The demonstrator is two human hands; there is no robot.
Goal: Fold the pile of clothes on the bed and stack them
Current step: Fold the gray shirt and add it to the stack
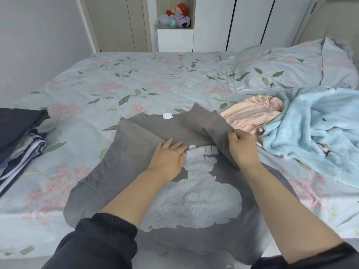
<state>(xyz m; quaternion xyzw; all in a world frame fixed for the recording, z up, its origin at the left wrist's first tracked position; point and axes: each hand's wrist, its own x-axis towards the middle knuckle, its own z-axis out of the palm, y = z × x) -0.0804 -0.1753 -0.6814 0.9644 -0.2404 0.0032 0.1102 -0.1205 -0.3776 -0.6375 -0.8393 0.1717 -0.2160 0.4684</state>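
Note:
A grey T-shirt [124, 171] with a pale silver print lies spread on the bed in front of me, its left side folded inward. My left hand [168, 158] lies flat on the shirt's middle, fingers straight. My right hand [242, 147] pinches the shirt's right sleeve, which is raised and folded over toward the centre. To the right lie a crumpled peach garment [250, 113] and a fluffy light-blue garment [318, 131]. A stack of folded dark clothes [17, 136] sits at the left edge.
The bed [136, 78] has a pale blue floral cover, with a matching pillow [291, 68] at the back right. Wardrobe doors and a shelf of plush toys [176, 16] stand beyond the bed. The near bed edge runs below the shirt.

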